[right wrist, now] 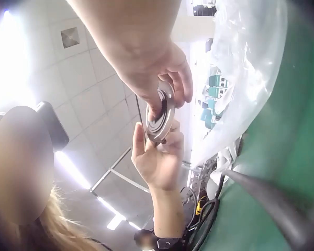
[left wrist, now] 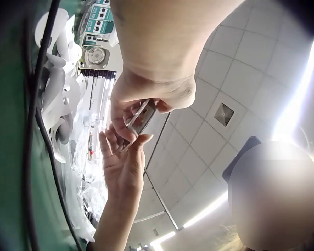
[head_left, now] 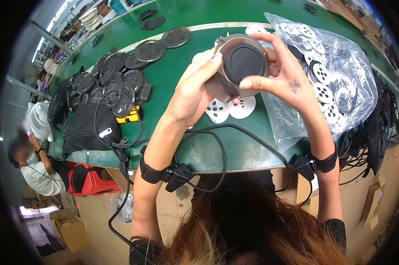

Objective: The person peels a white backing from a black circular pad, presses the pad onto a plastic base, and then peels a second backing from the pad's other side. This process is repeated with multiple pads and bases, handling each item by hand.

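Note:
Held up over the green table (head_left: pixel 164 117) is a round dark plastic part (head_left: pixel 246 62) with a raised black disc in its middle and a brownish rim. My left hand (head_left: pixel 192 90) grips its left edge, the thumb along the upper left. On the opposite side my right hand (head_left: pixel 292 77) holds the rim, its thumb on the lower face and its fingers at the far edge. The left wrist view catches the part (left wrist: pixel 142 117) nearly edge-on between both hands. Ringed grooves show on the part's face (right wrist: pixel 159 120) in the right wrist view. Beneath it lie white discs with holes (head_left: pixel 241 109).
A clear plastic bag (head_left: pixel 288 119) of white discs lies on the right. Dark round parts (head_left: pixel 113 66) are heaped at the left, near a black mesh pouch (head_left: pixel 91 130) and a yellow tool (head_left: pixel 129 115). Black cables (head_left: pixel 223 154) loop along the table's front. Another person (head_left: pixel 38 170) sits at far left.

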`<action>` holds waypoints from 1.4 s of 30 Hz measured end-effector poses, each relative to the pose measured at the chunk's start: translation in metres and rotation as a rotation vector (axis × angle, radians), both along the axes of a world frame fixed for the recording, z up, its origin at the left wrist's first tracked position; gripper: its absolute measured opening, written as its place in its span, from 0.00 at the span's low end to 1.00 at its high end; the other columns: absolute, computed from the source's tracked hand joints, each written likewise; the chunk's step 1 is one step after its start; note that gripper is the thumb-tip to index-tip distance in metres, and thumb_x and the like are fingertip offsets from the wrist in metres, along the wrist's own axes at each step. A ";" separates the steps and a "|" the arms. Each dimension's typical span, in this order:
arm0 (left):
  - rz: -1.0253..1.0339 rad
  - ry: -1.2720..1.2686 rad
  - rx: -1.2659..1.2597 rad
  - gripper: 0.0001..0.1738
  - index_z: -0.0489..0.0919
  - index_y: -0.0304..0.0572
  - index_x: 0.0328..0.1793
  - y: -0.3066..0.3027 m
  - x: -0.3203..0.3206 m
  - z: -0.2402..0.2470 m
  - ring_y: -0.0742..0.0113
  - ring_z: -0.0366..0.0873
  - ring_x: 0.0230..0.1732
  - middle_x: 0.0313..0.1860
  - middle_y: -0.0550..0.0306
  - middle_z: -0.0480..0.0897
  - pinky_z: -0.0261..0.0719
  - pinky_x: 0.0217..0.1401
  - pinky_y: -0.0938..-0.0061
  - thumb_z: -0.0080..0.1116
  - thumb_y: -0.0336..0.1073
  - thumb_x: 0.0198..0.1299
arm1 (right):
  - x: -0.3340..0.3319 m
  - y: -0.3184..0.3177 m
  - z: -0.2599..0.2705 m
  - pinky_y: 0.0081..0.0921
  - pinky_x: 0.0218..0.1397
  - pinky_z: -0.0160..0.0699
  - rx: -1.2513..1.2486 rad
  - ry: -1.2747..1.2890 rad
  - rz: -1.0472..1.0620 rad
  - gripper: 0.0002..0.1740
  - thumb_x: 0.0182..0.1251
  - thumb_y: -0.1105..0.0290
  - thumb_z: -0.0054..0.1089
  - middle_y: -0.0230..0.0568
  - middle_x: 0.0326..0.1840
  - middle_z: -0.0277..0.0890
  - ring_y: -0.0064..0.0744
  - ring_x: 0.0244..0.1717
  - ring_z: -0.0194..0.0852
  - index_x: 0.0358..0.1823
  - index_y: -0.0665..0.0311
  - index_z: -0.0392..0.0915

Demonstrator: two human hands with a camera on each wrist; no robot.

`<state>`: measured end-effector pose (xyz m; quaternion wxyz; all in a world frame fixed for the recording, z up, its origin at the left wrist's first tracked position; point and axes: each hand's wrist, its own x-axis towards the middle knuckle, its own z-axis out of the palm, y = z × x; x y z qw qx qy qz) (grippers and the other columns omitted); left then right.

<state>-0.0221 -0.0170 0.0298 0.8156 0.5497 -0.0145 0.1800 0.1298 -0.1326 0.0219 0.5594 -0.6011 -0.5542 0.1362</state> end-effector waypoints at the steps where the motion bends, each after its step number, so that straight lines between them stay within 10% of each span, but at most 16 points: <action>1: -0.008 -0.012 -0.011 0.28 0.58 0.30 0.66 0.000 -0.001 0.002 0.62 0.74 0.50 0.55 0.47 0.71 0.80 0.39 0.71 0.42 0.41 0.64 | 0.000 -0.001 0.002 0.27 0.40 0.76 0.004 -0.001 -0.005 0.30 0.44 0.58 0.72 0.42 0.35 0.77 0.31 0.36 0.77 0.46 0.67 0.73; 3: 0.050 0.065 0.130 0.29 0.59 0.32 0.65 -0.002 0.001 0.002 0.64 0.73 0.52 0.56 0.49 0.71 0.77 0.46 0.74 0.48 0.38 0.60 | -0.002 -0.002 0.011 0.20 0.33 0.75 -0.097 0.254 0.115 0.24 0.50 0.59 0.69 0.37 0.33 0.77 0.23 0.31 0.76 0.42 0.69 0.73; 5: 0.152 -0.028 0.352 0.28 0.65 0.36 0.61 0.001 0.004 -0.010 0.77 0.74 0.38 0.44 0.58 0.74 0.73 0.27 0.85 0.57 0.31 0.53 | -0.003 -0.004 0.018 0.13 0.27 0.71 -0.151 0.248 0.086 0.20 0.55 0.59 0.65 0.34 0.30 0.77 0.17 0.27 0.74 0.39 0.69 0.74; 10: 0.028 0.013 -0.040 0.27 0.66 0.32 0.59 0.007 0.002 -0.005 0.65 0.75 0.48 0.50 0.49 0.74 0.78 0.48 0.74 0.52 0.22 0.48 | 0.002 -0.006 0.020 0.13 0.26 0.70 -0.270 0.370 0.182 0.18 0.63 0.55 0.54 0.31 0.25 0.75 0.16 0.22 0.71 0.35 0.67 0.77; 15: -0.103 0.058 -0.117 0.28 0.64 0.28 0.61 0.028 -0.002 -0.011 0.66 0.74 0.49 0.51 0.47 0.73 0.74 0.48 0.76 0.45 0.31 0.51 | 0.003 -0.002 0.019 0.15 0.25 0.68 -0.326 0.372 0.172 0.18 0.65 0.56 0.50 0.26 0.21 0.69 0.15 0.20 0.66 0.29 0.65 0.73; 23: 0.613 0.155 -0.127 0.20 0.71 0.42 0.55 0.057 -0.013 -0.016 0.69 0.71 0.40 0.37 0.62 0.70 0.71 0.42 0.72 0.47 0.38 0.57 | 0.045 0.039 0.032 0.11 0.09 0.62 -0.497 0.584 0.137 0.14 0.65 0.61 0.52 0.29 0.13 0.67 0.16 0.09 0.65 0.25 0.63 0.69; 25: 0.647 0.146 -0.139 0.19 0.71 0.43 0.55 0.058 -0.014 -0.016 0.69 0.71 0.40 0.37 0.62 0.70 0.71 0.42 0.72 0.48 0.36 0.56 | 0.062 0.062 0.033 0.13 0.29 0.81 -0.275 0.741 0.074 0.15 0.66 0.62 0.50 0.43 0.31 0.78 0.24 0.26 0.79 0.40 0.70 0.69; 31: 0.606 0.200 -0.156 0.19 0.71 0.44 0.54 0.055 -0.012 -0.017 0.70 0.71 0.39 0.38 0.62 0.70 0.71 0.41 0.73 0.47 0.33 0.55 | 0.066 0.101 0.023 0.17 0.40 0.82 -0.233 0.807 0.068 0.21 0.66 0.64 0.49 0.55 0.45 0.73 0.32 0.39 0.78 0.53 0.74 0.61; 39: 0.487 0.230 0.086 0.16 0.71 0.45 0.52 0.040 -0.005 -0.016 0.76 0.71 0.36 0.35 0.63 0.70 0.71 0.36 0.79 0.48 0.34 0.56 | 0.055 0.204 0.019 0.29 0.42 0.76 -0.682 -0.094 0.163 0.25 0.57 0.56 0.55 0.43 0.43 0.74 0.34 0.37 0.75 0.52 0.65 0.70; 42: 0.486 0.104 0.159 0.17 0.71 0.46 0.50 0.043 0.004 -0.028 0.76 0.72 0.32 0.34 0.62 0.71 0.74 0.31 0.81 0.50 0.31 0.52 | 0.087 0.287 -0.015 0.36 0.44 0.72 -0.684 -0.879 0.182 0.29 0.52 0.54 0.56 0.58 0.43 0.75 0.46 0.40 0.75 0.47 0.73 0.73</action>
